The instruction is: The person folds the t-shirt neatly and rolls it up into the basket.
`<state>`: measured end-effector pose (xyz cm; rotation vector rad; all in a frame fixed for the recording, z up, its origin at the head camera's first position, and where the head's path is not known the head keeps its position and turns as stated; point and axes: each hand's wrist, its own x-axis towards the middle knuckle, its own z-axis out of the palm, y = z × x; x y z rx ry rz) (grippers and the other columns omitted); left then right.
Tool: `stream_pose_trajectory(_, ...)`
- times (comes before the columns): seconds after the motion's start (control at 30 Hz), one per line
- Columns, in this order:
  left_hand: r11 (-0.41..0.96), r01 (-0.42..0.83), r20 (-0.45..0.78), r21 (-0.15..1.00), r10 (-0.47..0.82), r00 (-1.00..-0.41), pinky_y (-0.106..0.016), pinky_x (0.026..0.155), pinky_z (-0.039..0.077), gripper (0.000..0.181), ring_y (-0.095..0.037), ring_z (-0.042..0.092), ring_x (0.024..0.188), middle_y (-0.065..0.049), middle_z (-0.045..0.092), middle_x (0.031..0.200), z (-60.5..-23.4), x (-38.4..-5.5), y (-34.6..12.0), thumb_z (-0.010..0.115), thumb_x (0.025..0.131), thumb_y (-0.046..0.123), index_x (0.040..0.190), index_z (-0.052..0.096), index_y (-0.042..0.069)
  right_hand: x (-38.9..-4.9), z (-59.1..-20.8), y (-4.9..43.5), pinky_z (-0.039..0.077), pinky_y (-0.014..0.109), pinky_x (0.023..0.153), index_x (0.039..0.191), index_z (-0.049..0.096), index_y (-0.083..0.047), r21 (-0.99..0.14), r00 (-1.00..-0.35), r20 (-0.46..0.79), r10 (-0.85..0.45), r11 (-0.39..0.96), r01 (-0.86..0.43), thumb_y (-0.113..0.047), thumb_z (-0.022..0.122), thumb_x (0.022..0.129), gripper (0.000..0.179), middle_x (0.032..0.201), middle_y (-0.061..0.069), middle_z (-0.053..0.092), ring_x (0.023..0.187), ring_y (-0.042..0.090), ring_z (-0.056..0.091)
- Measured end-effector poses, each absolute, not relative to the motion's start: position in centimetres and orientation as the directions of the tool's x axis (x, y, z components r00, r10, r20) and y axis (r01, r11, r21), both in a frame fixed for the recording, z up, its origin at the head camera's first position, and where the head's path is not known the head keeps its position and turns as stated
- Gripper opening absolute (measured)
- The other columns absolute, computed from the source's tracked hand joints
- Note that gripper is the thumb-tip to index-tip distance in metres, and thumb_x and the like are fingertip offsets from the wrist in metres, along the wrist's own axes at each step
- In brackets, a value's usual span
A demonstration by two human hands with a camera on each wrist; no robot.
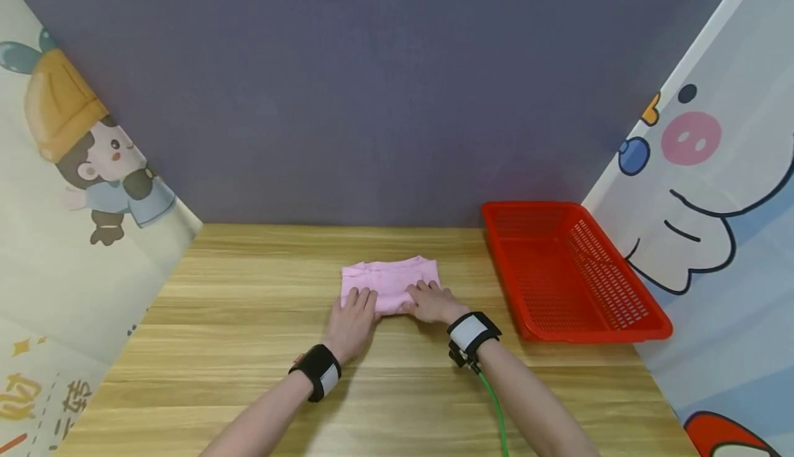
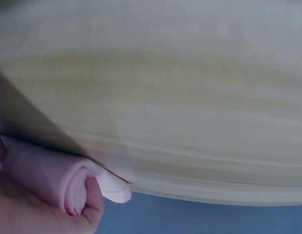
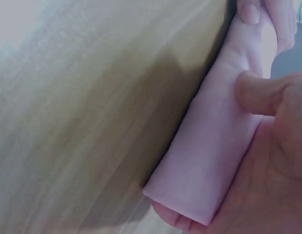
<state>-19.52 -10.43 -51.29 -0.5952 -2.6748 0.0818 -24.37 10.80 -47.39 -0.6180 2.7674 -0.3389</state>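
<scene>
A pink cloth (image 1: 391,278) lies on the wooden table, its near edge rolled over and its far part flat with slightly uneven edges. My left hand (image 1: 351,325) grips the left end of the roll. In the left wrist view one finger curls against the spiral end of the rolled cloth (image 2: 48,175). My right hand (image 1: 432,303) holds the right part, fingers over the top. The right wrist view shows that thumb pressing the near side of the cloth (image 3: 204,146), with fingertips peeking out past its end.
A red plastic basket (image 1: 505,274) with perforated sides stands at the right of the table (image 1: 248,347). A dark grey panel (image 1: 347,98) rises behind the table, and cartoon-printed sheets flank both sides. A green cable (image 1: 496,402) runs from the right wristband.
</scene>
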Motion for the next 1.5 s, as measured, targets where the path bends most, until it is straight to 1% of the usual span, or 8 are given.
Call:
stream_pose_trajectory(0.17, 0.910, 0.415, 0.256, -0.027, 0.407, -0.877, -0.051, 0.087, 0.050, 0.041, -0.033, 0.055, 0.114, -0.013, 0.063, 0.123, -50.3, -20.4, -10.4, 0.053, 0.102, 0.035, 0.131, 0.055, 0.005, -24.3, -47.8, 10.8, 0.043, 0.063, 0.098, 0.137, 0.053, -0.013, -0.262, -0.887, -0.185, -0.424, 0.891, -0.371, -0.047, 0.054, 0.100, 0.050, 0.133, 0.016, 0.054, 0.124, 0.039, 0.048)
stream_pose_trajectory(0.37, 0.914, 0.406, 0.150, 0.015, 0.399, -0.904, -0.053, 0.090, 0.047, 0.038, -0.032, 0.054, 0.116, -0.012, 0.062, 0.122, -49.4, -21.1, -10.6, 0.047, 0.105, 0.035, 0.128, 0.056, 0.007, -23.3, -48.9, 10.6, 0.041, 0.062, 0.097, 0.137, 0.053, -0.014, -0.180, -0.910, 0.005, -0.416, 0.894, -0.410, -0.055, 0.065, 0.092, 0.063, 0.124, 0.014, 0.055, 0.118, 0.037, 0.051)
stream_pose_trajectory(0.53, 0.924, 0.375, 0.103, 0.076, 0.367, -0.924, -0.055, 0.091, 0.047, 0.036, -0.031, 0.053, 0.118, -0.010, 0.061, 0.122, -48.7, -21.7, -10.6, 0.044, 0.106, 0.036, 0.123, 0.058, 0.008, -22.7, -49.2, 10.4, 0.043, 0.057, 0.091, 0.132, 0.055, -0.012, -0.125, -0.880, 0.195, -0.433, 0.879, -0.460, -0.043, 0.066, 0.094, 0.050, 0.114, 0.013, 0.056, 0.108, 0.036, 0.054)
stream_pose_trajectory(0.67, 0.936, 0.329, 0.060, 0.128, 0.324, -0.944, -0.057, 0.094, 0.045, 0.039, -0.031, 0.051, 0.122, -0.010, 0.060, 0.127, -48.6, -22.3, -10.4, 0.039, 0.107, 0.037, 0.124, 0.059, 0.008, -22.8, -49.7, 10.3, 0.043, 0.056, 0.090, 0.125, 0.057, -0.012, -0.130, -0.860, 0.259, -0.440, 0.866, -0.483, -0.034, 0.061, 0.098, 0.035, 0.109, 0.013, 0.057, 0.103, 0.035, 0.055)
stream_pose_trajectory(0.83, 0.936, 0.330, 0.120, 0.120, 0.317, -0.941, -0.057, 0.093, 0.045, 0.038, -0.032, 0.052, 0.121, -0.011, 0.060, 0.127, -49.4, -22.4, -10.3, 0.041, 0.106, 0.038, 0.123, 0.059, 0.009, -23.7, -49.7, 10.5, 0.042, 0.057, 0.093, 0.124, 0.060, -0.014, -0.194, -0.879, 0.188, -0.438, 0.861, -0.471, -0.031, 0.057, 0.101, 0.028, 0.109, 0.012, 0.058, 0.104, 0.035, 0.054)
stream_pose_trajectory(1.07, 0.924, 0.361, 0.328, -0.123, 0.381, -0.864, -0.055, 0.095, 0.047, 0.049, -0.032, 0.054, 0.124, -0.012, 0.058, 0.136, -51.0, -21.1, -10.4, 0.046, 0.104, 0.044, 0.138, 0.051, 0.010, -25.2, -48.8, 10.7, 0.042, 0.060, 0.097, 0.125, 0.061, -0.015, -0.263, -0.895, 0.036, -0.445, 0.860, -0.438, -0.033, 0.049, 0.105, 0.030, 0.114, 0.012, 0.060, 0.112, 0.037, 0.054)
stream_pose_trajectory(1.27, 0.939, 0.337, 0.325, -0.074, 0.342, -0.882, -0.056, 0.093, 0.048, 0.045, -0.033, 0.053, 0.122, -0.011, 0.058, 0.133, -50.8, -21.2, -10.2, 0.048, 0.104, 0.043, 0.136, 0.051, 0.010, -26.1, -48.1, 10.7, 0.042, 0.062, 0.098, 0.128, 0.062, -0.013, -0.327, -0.890, -0.038, -0.454, 0.847, -0.419, -0.032, 0.047, 0.106, 0.032, 0.120, 0.014, 0.062, 0.115, 0.039, 0.055)
stream_pose_trajectory(1.5, 0.939, 0.341, 0.257, 0.037, 0.321, -0.912, -0.057, 0.087, 0.048, 0.035, -0.035, 0.054, 0.115, -0.011, 0.061, 0.121, -50.1, -22.4, -10.0, 0.047, 0.105, 0.039, 0.123, 0.056, 0.009, -25.9, -47.8, 10.6, 0.037, 0.064, 0.103, 0.133, 0.059, -0.016, -0.322, -0.909, -0.086, -0.407, 0.875, -0.362, -0.037, 0.043, 0.107, 0.037, 0.127, 0.014, 0.059, 0.123, 0.039, 0.052)
